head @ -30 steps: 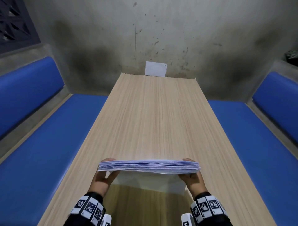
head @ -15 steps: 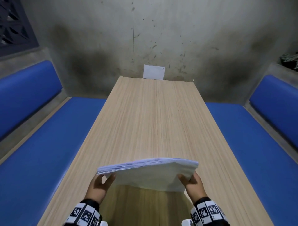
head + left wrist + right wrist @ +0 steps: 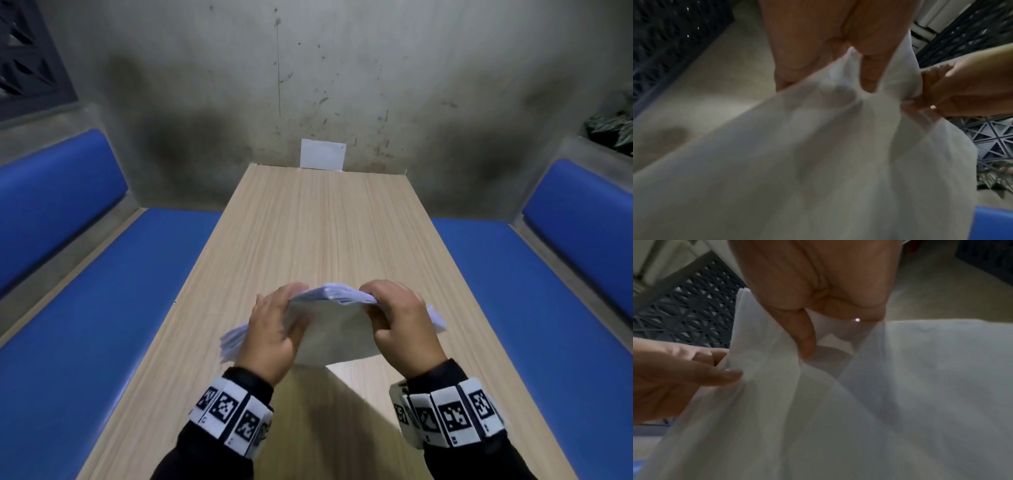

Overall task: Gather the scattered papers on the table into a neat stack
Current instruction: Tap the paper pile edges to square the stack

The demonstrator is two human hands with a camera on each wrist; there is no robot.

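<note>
I am gripping the papers (image 3: 329, 329) above the table (image 3: 329, 222): left hand (image 3: 270, 335) and right hand (image 3: 400, 322) both pinching the top edge. The papers are sagging, light and floppy; I judge side grips steadier for squaring.

I see blue padded benches (image 3: 113, 308) flanking both sides, a stained grey wall (image 3: 342, 68) ahead, a white card (image 3: 322, 154) leaning against it, and a dark lattice grille (image 3: 27, 54) upper left.

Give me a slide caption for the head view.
Both hands, left hand and right hand, grip a paper stack above the wooden table.
</note>
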